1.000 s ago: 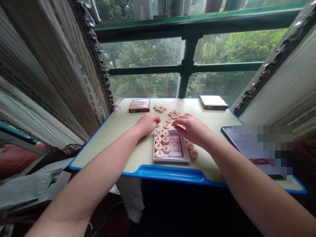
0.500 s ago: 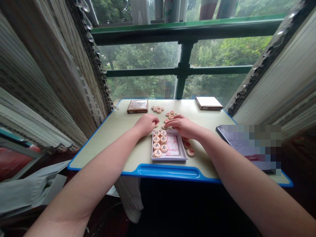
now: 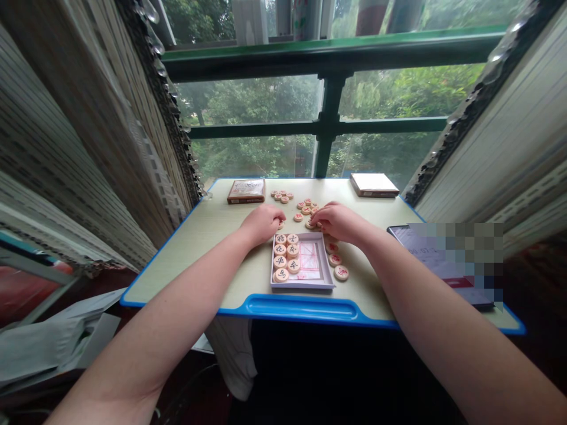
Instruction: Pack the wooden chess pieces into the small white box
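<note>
Just beyond a shallow white box [image 3: 328, 277], my left hand [image 3: 262, 223] is closed, its fingertips on a round wooden Chinese chess piece [image 3: 280, 225] on the table. My right hand [image 3: 339, 221] is past the box's far right corner, fingers curled down onto another Chinese chess piece [image 3: 309, 224]. Black-marked pieces [image 3: 281, 261] fill the left half of the box in two columns, and its right half shows the printed bottom. Red-marked pieces [image 3: 341, 273] lie along the box's right side, partly under my right hand. A single red piece [image 3: 298, 217] rests between my hands.
Loose red pieces [image 3: 306, 206] and a small group of pieces [image 3: 282, 196] lie farther back. A brown box [image 3: 247, 191] stands at the back left, a white-topped box [image 3: 374, 185] at the back right. A tablet [image 3: 436, 260] lies at the right. The blue-edged table [image 3: 190, 248] faces a window.
My right hand has moved right, and the piece at its fingertips has shifted right with it, away from the single red piece. My left hand has stayed in place.
</note>
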`<state>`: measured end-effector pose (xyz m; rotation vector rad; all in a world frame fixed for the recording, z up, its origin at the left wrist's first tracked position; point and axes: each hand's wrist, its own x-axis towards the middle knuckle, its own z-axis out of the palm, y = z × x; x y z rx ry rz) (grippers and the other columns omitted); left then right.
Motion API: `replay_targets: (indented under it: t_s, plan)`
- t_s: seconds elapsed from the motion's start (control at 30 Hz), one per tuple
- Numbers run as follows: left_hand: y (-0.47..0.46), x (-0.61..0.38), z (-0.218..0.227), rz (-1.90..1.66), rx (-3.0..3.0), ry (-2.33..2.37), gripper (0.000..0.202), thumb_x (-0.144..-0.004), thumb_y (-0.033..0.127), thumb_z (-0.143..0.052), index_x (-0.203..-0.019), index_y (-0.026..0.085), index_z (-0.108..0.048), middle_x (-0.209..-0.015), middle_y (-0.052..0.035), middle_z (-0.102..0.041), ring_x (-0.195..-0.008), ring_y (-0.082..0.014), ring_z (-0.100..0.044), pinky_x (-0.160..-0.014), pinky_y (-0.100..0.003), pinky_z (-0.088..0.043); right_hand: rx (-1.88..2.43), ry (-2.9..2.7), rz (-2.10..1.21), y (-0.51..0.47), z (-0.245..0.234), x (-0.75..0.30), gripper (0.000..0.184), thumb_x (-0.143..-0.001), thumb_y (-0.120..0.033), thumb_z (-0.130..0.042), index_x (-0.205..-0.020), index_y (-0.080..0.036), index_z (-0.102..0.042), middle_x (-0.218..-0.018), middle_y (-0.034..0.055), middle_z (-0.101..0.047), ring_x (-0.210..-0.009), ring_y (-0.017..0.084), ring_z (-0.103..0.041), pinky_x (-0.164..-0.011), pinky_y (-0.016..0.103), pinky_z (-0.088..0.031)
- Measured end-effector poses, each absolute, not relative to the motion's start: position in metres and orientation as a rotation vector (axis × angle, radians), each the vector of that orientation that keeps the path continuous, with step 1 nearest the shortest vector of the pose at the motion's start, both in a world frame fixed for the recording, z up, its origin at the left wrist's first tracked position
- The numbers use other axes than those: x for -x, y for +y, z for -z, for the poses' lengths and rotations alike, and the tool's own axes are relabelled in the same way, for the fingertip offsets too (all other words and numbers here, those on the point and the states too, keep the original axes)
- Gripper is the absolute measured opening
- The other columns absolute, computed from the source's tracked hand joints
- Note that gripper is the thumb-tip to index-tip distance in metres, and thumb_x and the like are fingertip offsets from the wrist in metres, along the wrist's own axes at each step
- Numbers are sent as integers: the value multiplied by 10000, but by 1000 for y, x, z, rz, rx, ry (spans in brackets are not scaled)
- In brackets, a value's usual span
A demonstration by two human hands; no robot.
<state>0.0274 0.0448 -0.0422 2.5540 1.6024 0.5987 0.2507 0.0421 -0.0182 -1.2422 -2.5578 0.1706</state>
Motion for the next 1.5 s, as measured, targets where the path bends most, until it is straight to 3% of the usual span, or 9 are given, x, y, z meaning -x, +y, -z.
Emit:
replay_targets:
  t_s: [0.17,0.3,0.5,0.73,0.9,0.97,1.17,1.5]
  plan:
    - [44,-28,41,-623,-2544,1592,320,-735,120,-422,-844,165,-719,-886,-56,-704,-872,-191,-609,-846,-308,-480,1416,-2551,-135,42,14,-252,359,-691,19,-512,-862,-193,-747,-840,47,-724,-900,204,-598,-805,273,-477]
    - [42,-28,39,-643,-2499,1591,320,-723,105,-433,-868,162,-713,-905,-57,-701,-863,-179,-620,-825,-282,-488,1412,-2550,-173,41,16,-252,380,-766,-43,-496,-1022,-222,-714,-928,63,-712,-916,213,-601,-806,299,-480]
    - [40,-29,38,-617,-2464,1613,313,-727,102,-436,-870,161,-709,-894,-54,-701,-844,-170,-623,-823,-275,-486,1329,-2580,-183,40,15,-255,241,-818,-146,-531,-944,-203,-728,-883,50,-718,-930,221,-575,-820,319,-470]
    - [41,-29,37,-591,-2485,1616,310,-730,114,-437,-864,156,-713,-887,-60,-702,-845,-181,-620,-815,-283,-485,1555,-2351,-434,37,9,-255,283,-811,-179,-560,-1062,-205,-689,-840,66,-686,-767,169,-591,-656,255,-493]
    - [41,-28,38,-593,-2493,1612,299,-736,123,-440,-855,160,-712,-893,-59,-705,-855,-183,-619,-822,-287,-482,1553,-2201,-646,39,7,-256,207,-812,-204,-552,-961,-167,-690,-809,54,-692,-522,98,-538,-483,217,-434]
    - [41,-28,38,-590,-2491,1620,296,-738,127,-442,-854,169,-711,-897,-53,-706,-852,-177,-620,-817,-279,-485,1525,-2119,-686,38,5,-256,184,-797,-221,-564,-923,-159,-683,-792,56,-690,-527,99,-538,-446,207,-404]
    - [40,-27,37,-594,-2534,1620,298,-753,144,-439,-881,167,-707,-933,-57,-702,-887,-183,-621,-841,-286,-484,1365,-1915,-959,29,-1,-254,138,-762,-205,-596,-877,-156,-657,-809,72,-700,-601,119,-572,-454,207,-415]
    - [40,-26,36,-642,-2557,1613,305,-768,155,-426,-914,151,-694,-938,-62,-701,-888,-187,-619,-832,-281,-481,1087,-1966,-1384,4,-15,-244,296,-684,-229,-645,-964,-162,-710,-951,62,-700,-787,149,-616,-623,240,-476]
